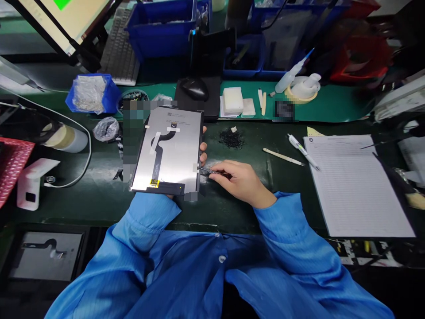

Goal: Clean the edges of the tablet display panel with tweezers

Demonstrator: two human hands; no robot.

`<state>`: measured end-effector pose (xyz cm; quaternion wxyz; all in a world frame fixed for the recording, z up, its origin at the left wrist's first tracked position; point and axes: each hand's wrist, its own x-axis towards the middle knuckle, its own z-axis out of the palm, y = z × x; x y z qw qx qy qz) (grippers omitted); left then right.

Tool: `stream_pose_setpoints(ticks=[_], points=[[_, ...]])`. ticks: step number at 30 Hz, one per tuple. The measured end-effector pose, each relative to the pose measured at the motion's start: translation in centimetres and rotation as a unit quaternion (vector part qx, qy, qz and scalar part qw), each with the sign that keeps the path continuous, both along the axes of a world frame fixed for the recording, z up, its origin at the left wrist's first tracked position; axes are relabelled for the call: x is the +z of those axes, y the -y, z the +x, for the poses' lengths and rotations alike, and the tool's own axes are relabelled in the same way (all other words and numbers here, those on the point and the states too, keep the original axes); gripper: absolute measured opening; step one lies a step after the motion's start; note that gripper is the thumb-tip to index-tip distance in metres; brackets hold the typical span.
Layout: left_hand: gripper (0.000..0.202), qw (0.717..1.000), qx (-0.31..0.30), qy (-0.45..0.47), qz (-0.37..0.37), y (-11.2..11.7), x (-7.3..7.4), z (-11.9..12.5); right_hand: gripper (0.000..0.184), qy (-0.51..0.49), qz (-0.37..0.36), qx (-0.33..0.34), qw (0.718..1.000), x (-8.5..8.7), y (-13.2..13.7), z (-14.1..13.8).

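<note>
I hold the panel (181, 150) up in front of me above the worktop (229, 210), its silver side facing me; 12 o'clock points straight away from me. My left hand (203, 147) is mostly hidden behind the panel, closed around it from beneath, with fingertips showing past the edge at 3 o'clock. My right hand (244, 181), at 4 o'clock, pinches the tweezers (219, 173) between thumb and fingers. Their tips reach the tape (195, 168) on the panel's edge; whether they grip it I cannot tell. A black cable (160, 161) bends across the panel from about 12 down to a yellow patch (154, 183) at 7.

From the panel, the black bits (231, 139) lie near 3 o'clock, just past my right hand. Further out at 3 come the stick (283, 156), the pen (303, 152) and the paper (357, 190), the pen partly over the paper. The mouse (195, 88) sits at 1, the white pads (232, 101) at 2, and the blue bin (111, 95) at 10. Another panel (40, 261) lies at 8.
</note>
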<state>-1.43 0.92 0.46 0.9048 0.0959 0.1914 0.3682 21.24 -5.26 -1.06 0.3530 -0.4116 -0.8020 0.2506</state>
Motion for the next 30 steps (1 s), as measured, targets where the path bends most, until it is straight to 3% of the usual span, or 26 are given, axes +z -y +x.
stream_pose_setpoints(ticks=[5, 9, 13, 16, 20, 25, 30], points=[[0.091, 1.0, 0.007, -0.015, 0.011, -0.7, -0.9, 0.6, 0.021, 0.02, 0.004, 0.014, 1.0, 0.2, 0.0, 0.1], [0.089, 1.0, 0.005, -0.021, 0.005, -0.9, -1.2, 0.6, 0.013, -0.003, -0.033, -0.007, 0.999, 0.1, 0.1, 0.0], [0.09, 1.0, 0.01, -0.017, 0.013, -0.8, -1.4, 0.6, 0.015, 0.007, 0.004, 0.009, 1.0, 0.2, 0.1, 0.0], [0.09, 1.0, 0.011, -0.016, 0.012, -0.7, -1.4, 0.7, 0.02, 0.009, 0.009, 0.016, 1.0, 0.3, 0.1, 0.0], [0.091, 1.0, 0.019, -0.017, 0.017, -0.6, -1.2, 0.7, 0.013, -0.006, -0.032, -0.005, 0.999, 0.2, 0.2, 0.0], [0.094, 0.999, -0.006, -0.021, 0.043, -0.6, -1.2, 0.4, 0.018, 0.02, -0.003, 0.011, 1.0, 0.2, 0.0, 0.0], [0.091, 0.999, 0.023, -0.013, 0.031, -0.2, -1.1, 0.6, 0.013, -0.006, -0.036, -0.001, 0.999, 0.3, 0.1, 0.0]])
